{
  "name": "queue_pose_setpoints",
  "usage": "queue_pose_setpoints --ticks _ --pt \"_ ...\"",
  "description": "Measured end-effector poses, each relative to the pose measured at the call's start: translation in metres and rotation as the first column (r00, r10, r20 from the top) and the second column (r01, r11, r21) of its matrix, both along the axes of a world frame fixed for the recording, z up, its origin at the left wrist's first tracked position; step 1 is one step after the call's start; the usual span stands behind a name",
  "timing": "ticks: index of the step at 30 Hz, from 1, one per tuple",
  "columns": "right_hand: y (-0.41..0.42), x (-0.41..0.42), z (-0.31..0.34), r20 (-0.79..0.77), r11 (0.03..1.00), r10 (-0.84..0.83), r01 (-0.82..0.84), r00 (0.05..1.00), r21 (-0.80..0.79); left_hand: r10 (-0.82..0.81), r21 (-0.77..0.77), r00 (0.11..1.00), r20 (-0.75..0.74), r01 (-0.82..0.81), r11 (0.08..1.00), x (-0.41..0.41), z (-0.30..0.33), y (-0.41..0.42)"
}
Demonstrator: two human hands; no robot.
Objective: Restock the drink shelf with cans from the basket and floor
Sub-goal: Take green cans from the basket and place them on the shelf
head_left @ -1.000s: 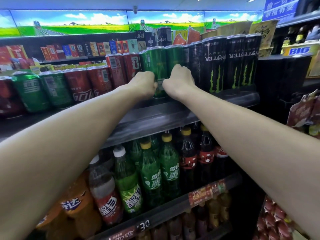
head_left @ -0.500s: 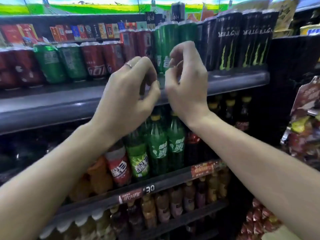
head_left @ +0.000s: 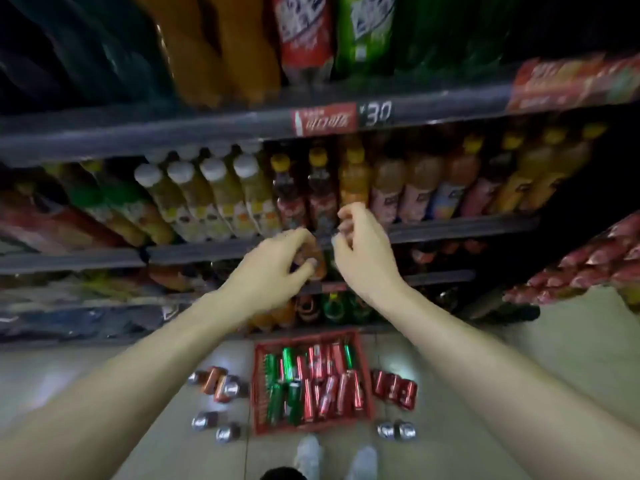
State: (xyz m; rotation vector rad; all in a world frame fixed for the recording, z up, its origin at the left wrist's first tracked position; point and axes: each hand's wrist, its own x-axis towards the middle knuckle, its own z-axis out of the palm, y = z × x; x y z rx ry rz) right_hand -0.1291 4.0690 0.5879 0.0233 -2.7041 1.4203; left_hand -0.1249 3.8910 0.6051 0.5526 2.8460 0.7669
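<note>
Red basket point(head_left: 313, 427) on the floor point(head_left: 485, 375) at the foot of the shelving, directly in front of the person's shoes point(head_left: 341, 460); it is packed with red and green cans point(head_left: 313, 382) lying on their sides. Loose cans on the floor both sides of it: a cluster to the left point(head_left: 218, 384), red ones just right of the basket point(head_left: 394, 389), and silver can ends nearer the feet. Both arms raised above the basket, in front of the bottle shelves point(head_left: 464, 226). Left hand point(head_left: 273, 271): fingers loosely curled, nothing held. Right hand point(head_left: 363, 251): fingers bent, thumb and forefinger apart, nothing held. Hands near each other, not touching. Price strip point(head_left: 341, 117) on upper shelf edge; frame motion-blurred.
</note>
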Motion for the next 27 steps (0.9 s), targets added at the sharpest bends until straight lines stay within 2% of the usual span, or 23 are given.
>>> queue_pose_setpoints --ticks 4,9,14,20,25,27 --pt "-0.021 0.025 -0.092 0.351 0.997 0.043 -0.064 0.935 0.048 0.169 -0.013 0.952 0.256 -0.171 0.985 0.023 -0.084 -0.03" --pt "-0.047 0.054 -0.216 0.584 0.995 0.045 -0.089 0.811 0.047 0.313 -0.047 0.841 0.441 -0.327 0.944 0.05 -0.205 -0.073" --pt "-0.089 0.077 -0.374 0.715 0.997 0.018 -0.065 0.699 0.038 0.382 -0.119 0.732 0.565 -0.385 0.915 0.077 -0.365 -0.123" --pt "-0.137 0.114 -0.564 0.859 0.99 0.038 -0.133 0.511 0.036 0.384 -0.189 0.661 0.645 -0.348 0.918 0.116 -0.562 -0.162" --pt "-0.167 0.132 -0.681 0.884 0.998 0.035 -0.059 0.466 -0.008 0.355 -0.259 0.662 0.66 -0.243 0.935 0.122 -0.686 -0.168" --pt "-0.176 0.135 -0.717 0.868 1.0 0.031 -0.011 0.495 -0.029 0.352 -0.297 0.672 0.652 -0.2 0.934 0.117 -0.722 -0.168"
